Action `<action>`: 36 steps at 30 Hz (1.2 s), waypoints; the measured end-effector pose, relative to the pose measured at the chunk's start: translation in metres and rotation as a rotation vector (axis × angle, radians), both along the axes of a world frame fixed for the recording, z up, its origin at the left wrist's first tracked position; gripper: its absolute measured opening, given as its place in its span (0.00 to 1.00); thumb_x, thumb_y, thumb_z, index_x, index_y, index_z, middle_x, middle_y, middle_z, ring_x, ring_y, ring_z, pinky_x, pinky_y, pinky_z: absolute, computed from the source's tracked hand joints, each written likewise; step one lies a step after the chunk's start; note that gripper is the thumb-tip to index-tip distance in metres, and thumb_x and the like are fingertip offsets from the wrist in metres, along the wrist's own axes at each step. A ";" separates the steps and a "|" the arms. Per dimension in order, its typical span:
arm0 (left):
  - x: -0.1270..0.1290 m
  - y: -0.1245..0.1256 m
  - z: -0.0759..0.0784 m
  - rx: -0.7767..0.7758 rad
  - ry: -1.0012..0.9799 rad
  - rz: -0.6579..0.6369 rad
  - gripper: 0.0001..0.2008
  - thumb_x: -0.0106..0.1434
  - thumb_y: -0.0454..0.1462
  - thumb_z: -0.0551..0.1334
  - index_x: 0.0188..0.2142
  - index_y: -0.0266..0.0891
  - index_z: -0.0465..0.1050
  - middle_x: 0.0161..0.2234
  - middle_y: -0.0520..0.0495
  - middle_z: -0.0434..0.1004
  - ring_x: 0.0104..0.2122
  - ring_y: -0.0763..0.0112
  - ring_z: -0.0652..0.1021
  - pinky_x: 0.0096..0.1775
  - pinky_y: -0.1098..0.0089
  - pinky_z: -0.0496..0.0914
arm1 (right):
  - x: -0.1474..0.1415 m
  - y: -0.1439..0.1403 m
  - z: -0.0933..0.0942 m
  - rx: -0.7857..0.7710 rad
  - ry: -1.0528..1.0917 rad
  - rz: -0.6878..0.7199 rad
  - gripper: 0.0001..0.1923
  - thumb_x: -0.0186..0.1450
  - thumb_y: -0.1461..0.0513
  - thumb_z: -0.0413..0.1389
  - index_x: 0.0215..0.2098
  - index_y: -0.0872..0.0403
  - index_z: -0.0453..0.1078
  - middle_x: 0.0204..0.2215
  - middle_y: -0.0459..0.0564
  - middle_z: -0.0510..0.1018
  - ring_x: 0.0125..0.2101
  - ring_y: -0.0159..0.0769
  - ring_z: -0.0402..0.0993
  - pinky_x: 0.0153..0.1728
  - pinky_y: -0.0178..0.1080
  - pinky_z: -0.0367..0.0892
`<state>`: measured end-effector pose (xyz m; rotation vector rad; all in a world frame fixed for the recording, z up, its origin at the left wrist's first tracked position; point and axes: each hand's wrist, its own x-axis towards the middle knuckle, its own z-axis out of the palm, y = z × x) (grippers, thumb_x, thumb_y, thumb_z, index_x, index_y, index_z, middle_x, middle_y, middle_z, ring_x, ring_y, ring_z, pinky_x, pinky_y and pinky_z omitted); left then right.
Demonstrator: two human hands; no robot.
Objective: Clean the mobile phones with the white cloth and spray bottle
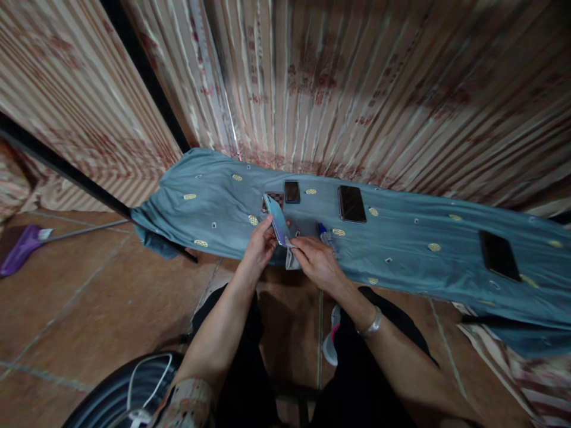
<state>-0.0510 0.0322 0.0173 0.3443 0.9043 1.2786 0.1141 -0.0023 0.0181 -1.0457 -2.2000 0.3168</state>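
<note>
My left hand (262, 242) is closed around a blue-purple smartphone (277, 220), which I hold tilted above the cloth-covered bench. A small grey cloth (292, 259) is pinched in my right hand (314, 257), and it touches the phone's lower end. Just behind the phone lies a brown checkered item (275, 200), partly covered by it. Beside that rests a small dark rectangular device (292, 191). Close to my right fingers lies a clear bottle with a blue top (324, 232), partly hidden by that hand.
On the blue patterned cloth (410, 223) lie a dark phone (352, 204) and, farther right, another dark phone (499, 255). A striped curtain (312, 89) hangs behind. Black poles (147, 77) stand at left, near a purple broom (22, 248). A black ribbed round object (111, 392) sits at lower left.
</note>
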 end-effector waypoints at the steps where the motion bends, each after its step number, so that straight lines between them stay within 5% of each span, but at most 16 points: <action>1: 0.000 0.000 0.000 0.000 0.001 0.007 0.17 0.65 0.43 0.63 0.47 0.32 0.77 0.31 0.43 0.85 0.33 0.63 0.84 0.40 0.68 0.76 | -0.002 0.000 0.002 0.004 0.003 0.005 0.12 0.72 0.64 0.51 0.47 0.51 0.75 0.42 0.53 0.83 0.43 0.43 0.79 0.48 0.45 0.74; 9: -0.002 0.001 -0.008 -0.005 -0.023 0.039 0.17 0.62 0.44 0.66 0.45 0.34 0.78 0.33 0.44 0.85 0.37 0.62 0.84 0.43 0.67 0.76 | -0.017 0.001 0.012 0.037 0.030 0.042 0.14 0.73 0.63 0.49 0.50 0.52 0.75 0.44 0.54 0.83 0.45 0.43 0.79 0.50 0.46 0.74; 23: -0.006 0.000 -0.025 0.064 -0.011 0.075 0.17 0.56 0.46 0.70 0.37 0.34 0.76 0.29 0.45 0.83 0.31 0.63 0.83 0.40 0.66 0.75 | -0.027 0.003 0.002 0.020 0.170 0.059 0.15 0.73 0.61 0.50 0.50 0.51 0.78 0.45 0.53 0.83 0.47 0.41 0.79 0.52 0.45 0.75; 31: 0.006 -0.012 -0.017 0.070 -0.039 0.068 0.20 0.46 0.43 0.77 0.31 0.37 0.71 0.19 0.59 0.72 0.19 0.79 0.72 0.26 0.75 0.65 | -0.024 0.007 -0.001 -0.012 0.208 0.018 0.17 0.72 0.61 0.49 0.51 0.52 0.77 0.46 0.55 0.82 0.49 0.42 0.78 0.54 0.46 0.73; 36: 0.015 -0.018 -0.014 0.091 -0.050 0.039 0.18 0.46 0.42 0.77 0.30 0.36 0.72 0.20 0.58 0.71 0.20 0.79 0.71 0.26 0.76 0.63 | -0.021 0.013 -0.002 -0.067 0.209 -0.019 0.17 0.72 0.62 0.48 0.51 0.50 0.77 0.47 0.53 0.82 0.49 0.41 0.78 0.55 0.45 0.72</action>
